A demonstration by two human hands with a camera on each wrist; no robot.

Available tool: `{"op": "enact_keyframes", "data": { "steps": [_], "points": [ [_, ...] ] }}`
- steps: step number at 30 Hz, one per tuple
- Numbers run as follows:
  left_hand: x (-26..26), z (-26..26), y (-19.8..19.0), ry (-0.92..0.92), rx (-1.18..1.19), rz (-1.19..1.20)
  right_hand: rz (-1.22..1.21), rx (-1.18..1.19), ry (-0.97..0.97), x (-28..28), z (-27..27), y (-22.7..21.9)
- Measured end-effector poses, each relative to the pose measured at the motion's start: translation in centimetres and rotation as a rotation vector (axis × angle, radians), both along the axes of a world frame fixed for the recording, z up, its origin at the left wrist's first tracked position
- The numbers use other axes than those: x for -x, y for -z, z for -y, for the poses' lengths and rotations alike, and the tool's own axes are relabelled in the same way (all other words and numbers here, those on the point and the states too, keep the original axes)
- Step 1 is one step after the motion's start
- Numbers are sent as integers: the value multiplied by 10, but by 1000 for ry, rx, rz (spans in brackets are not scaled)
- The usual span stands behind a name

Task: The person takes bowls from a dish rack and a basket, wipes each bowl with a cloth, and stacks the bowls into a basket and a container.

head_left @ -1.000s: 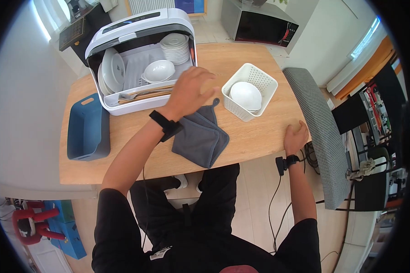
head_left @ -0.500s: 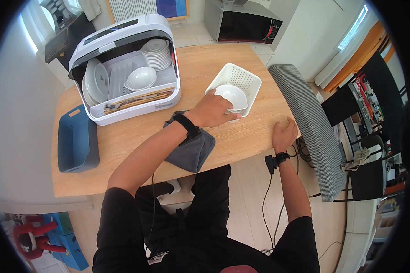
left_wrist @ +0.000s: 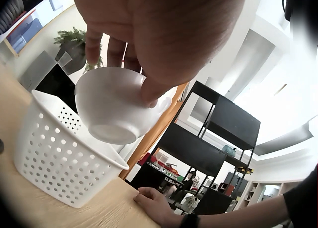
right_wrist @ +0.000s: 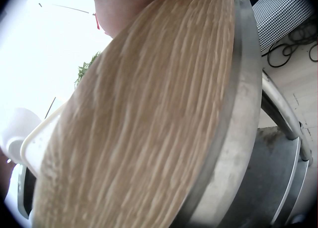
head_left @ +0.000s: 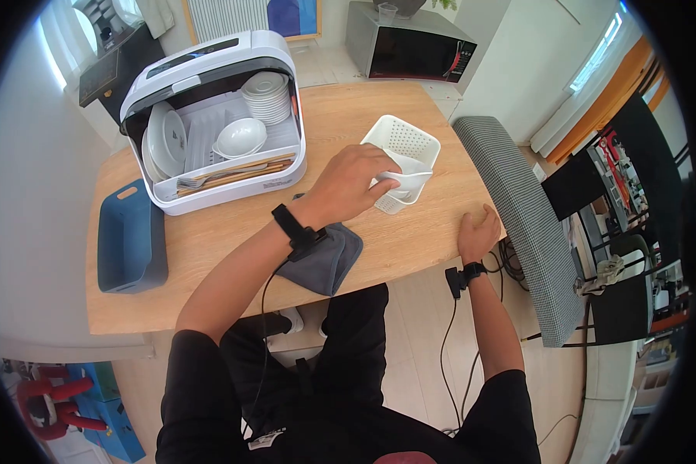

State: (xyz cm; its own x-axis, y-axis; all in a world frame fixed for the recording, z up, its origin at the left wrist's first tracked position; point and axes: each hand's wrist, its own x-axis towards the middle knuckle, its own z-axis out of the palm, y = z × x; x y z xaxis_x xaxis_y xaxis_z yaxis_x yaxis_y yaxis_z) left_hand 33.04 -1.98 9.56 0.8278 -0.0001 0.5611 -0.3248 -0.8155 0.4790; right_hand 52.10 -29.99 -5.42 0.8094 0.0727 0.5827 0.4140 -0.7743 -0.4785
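My left hand [head_left: 356, 182] grips a white bowl [left_wrist: 112, 108] by its rim, with the thumb on one side and the fingers on the other. The bowl is tilted and held at the mouth of a white perforated basket [left_wrist: 62, 156]; in the head view it overlaps the basket's near side. Beneath my left wrist lies a folded dark grey cloth [head_left: 329, 267]. Over at the table's right edge, my right hand [head_left: 479, 232] rests on the wood with loosely bent fingers, holding nothing.
A white dish dryer [head_left: 232, 189] with its lid up stands at the back left, holding plates [head_left: 166, 131], a bowl [head_left: 241, 138], stacked small dishes [head_left: 267, 100] and cutlery. Left of it sits a blue bin [head_left: 131, 240]. A checked bench [head_left: 510, 216] runs along the table's right side.
My left hand moved right from near the dryer to the basket, took hold of the white bowl there and raised and tilted it. The right hand stays at the table edge.
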Motion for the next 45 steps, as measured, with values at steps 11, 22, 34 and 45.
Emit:
{"op": "enact_keyframes", "data": {
  "steps": [11,22,34,45],
  "points": [
    [190,-21,31,-413,67,69,-82,60,-13,10,-2,-15],
    [287,-27,100,-623,243,85,-51,93,-29,-3,3,-3],
    [291,-34,104,-775,326,106,-37,-20,-127,-15,7,8],
    [289,-34,109,-817,600,-10,-160,108,-1083,195,-107,-102]
  ]
}}
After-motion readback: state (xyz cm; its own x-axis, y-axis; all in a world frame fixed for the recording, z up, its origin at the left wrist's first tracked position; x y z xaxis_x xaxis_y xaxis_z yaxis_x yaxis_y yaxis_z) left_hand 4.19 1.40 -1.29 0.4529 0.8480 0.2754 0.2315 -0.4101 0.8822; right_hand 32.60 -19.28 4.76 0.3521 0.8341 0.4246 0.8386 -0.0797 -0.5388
